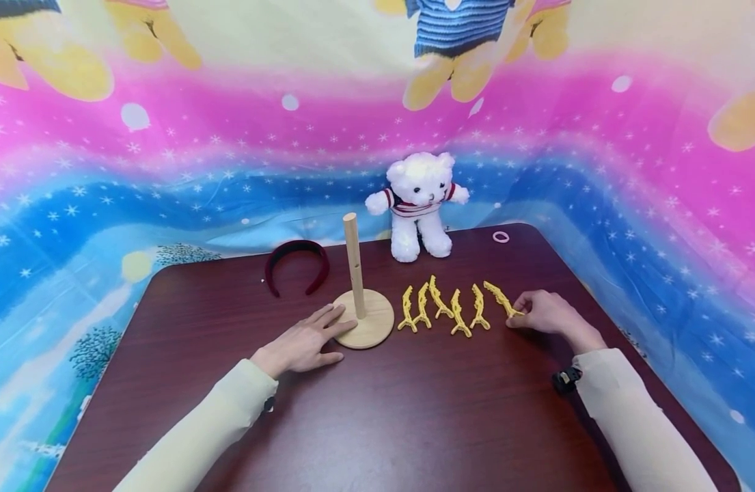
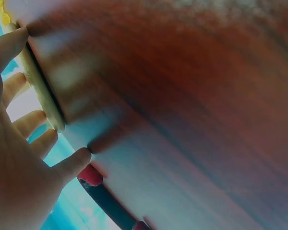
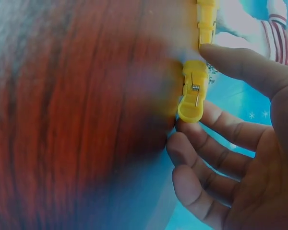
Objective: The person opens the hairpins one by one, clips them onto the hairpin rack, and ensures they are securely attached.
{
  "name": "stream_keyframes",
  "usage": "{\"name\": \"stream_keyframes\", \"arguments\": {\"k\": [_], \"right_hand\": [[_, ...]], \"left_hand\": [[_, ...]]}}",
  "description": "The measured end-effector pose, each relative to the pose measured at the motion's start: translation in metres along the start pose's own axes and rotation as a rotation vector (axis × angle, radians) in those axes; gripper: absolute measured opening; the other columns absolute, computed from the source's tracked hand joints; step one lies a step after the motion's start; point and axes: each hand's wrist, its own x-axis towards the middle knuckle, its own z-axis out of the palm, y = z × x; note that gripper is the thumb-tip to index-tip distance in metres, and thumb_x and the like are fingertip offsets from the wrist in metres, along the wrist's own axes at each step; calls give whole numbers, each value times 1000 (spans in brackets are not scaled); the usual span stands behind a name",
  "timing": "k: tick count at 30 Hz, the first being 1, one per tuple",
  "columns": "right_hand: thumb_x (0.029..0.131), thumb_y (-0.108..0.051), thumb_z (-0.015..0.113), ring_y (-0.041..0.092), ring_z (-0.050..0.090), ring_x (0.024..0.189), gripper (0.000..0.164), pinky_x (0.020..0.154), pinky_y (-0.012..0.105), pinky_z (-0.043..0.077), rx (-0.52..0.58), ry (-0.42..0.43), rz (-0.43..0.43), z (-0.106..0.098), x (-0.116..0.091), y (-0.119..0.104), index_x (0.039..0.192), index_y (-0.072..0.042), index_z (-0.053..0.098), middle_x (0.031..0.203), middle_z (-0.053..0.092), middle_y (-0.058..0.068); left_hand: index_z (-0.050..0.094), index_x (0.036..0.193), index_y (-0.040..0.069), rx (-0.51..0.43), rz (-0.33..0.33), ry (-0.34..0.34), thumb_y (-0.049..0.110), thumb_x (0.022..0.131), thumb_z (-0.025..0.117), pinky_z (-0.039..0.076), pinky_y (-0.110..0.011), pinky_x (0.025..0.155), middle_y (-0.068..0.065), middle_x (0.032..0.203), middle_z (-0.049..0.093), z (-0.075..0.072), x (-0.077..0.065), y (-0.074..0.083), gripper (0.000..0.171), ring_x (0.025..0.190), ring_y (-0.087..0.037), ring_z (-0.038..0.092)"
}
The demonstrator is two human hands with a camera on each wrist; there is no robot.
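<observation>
My left hand (image 1: 306, 342) lies spread, its fingertips on the edge of the round base of a wooden stand (image 1: 372, 331) with an upright post. In the left wrist view its fingers are straight along that base. At the right end of a row of yellow hair clips (image 1: 456, 314), my right hand (image 1: 548, 313) pinches the near end of the outermost yellow hair clip (image 1: 499, 295). The right wrist view shows the spring of this clip (image 3: 195, 88) between thumb and fingers, close over the table.
A dark red headband (image 1: 297, 247) lies behind and left of the stand. At the table's back edge sits a white teddy bear (image 1: 417, 198) in a striped sweater. A small pink ring (image 1: 501, 237) is at the back right. Printed cloth (image 1: 229, 150) hangs around the brown table (image 1: 383, 417).
</observation>
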Motion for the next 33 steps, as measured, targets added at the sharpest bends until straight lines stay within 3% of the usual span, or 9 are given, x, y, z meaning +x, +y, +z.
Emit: {"name": "stream_keyframes", "arguments": {"k": [13,25,33], "right_hand": [[79,-50,78,21,54,78,39,61,36,39,-51,-8,89,0,0,-2,100,-17,71,88,65,3],[82,-47,76,24,56,80,43,61,35,41,-55,31,79,-7,-2,0,111,-16,73,95,69,6],[83,-47,76,22,54,78,41,60,31,40,-25,69,84,-9,-6,0,109,-16,73,92,68,4]], "left_hand": [[36,156,30,-6,6,-12,46,96,63,33,-54,118,-14,167,20,0,3,1,67,154,-40,17],[36,156,29,8,24,-6,45,96,63,34,-54,117,-15,167,21,0,4,0,68,154,-37,19],[35,156,30,6,20,-12,46,96,63,33,-55,117,-15,167,20,1,4,0,68,155,-37,17]]}}
